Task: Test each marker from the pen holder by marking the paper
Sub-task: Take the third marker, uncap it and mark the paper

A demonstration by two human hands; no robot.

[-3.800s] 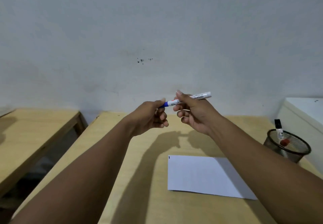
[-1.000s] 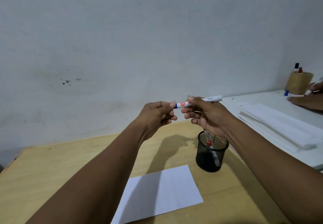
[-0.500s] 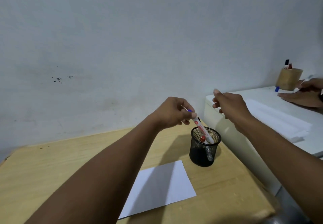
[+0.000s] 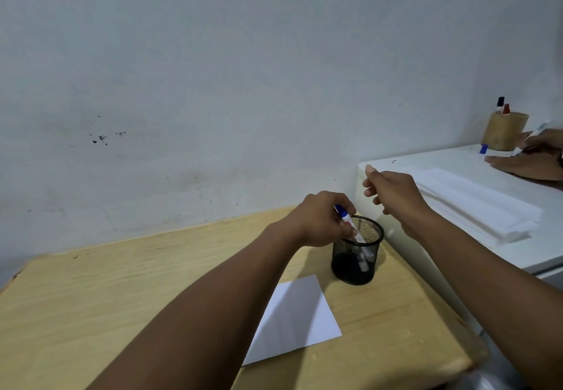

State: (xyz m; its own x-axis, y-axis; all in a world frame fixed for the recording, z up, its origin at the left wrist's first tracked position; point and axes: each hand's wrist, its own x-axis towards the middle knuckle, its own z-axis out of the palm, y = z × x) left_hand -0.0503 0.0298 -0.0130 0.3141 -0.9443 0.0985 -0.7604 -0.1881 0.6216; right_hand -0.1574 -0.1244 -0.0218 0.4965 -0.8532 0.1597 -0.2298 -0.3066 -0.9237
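A black mesh pen holder (image 4: 356, 268) stands on the wooden table (image 4: 122, 298), just behind the white sheet of paper (image 4: 297, 319). My left hand (image 4: 320, 222) is at the holder's rim, shut on a white marker with a blue cap (image 4: 344, 214), whose lower end is inside the holder. Other markers inside show only dimly through the mesh. My right hand (image 4: 393, 194) hovers above and to the right of the holder, fingers loosely apart and holding nothing.
A white cabinet (image 4: 457, 255) with a stack of white paper (image 4: 475, 207) stands to the right of the table. On it, another person's hands (image 4: 536, 158) hold a marker beside a wooden pen cup (image 4: 504, 131). A grey wall rises behind.
Both hands held the blue-capped marker in the air. My right hand let go, and my left hand has lowered the marker into the holder.
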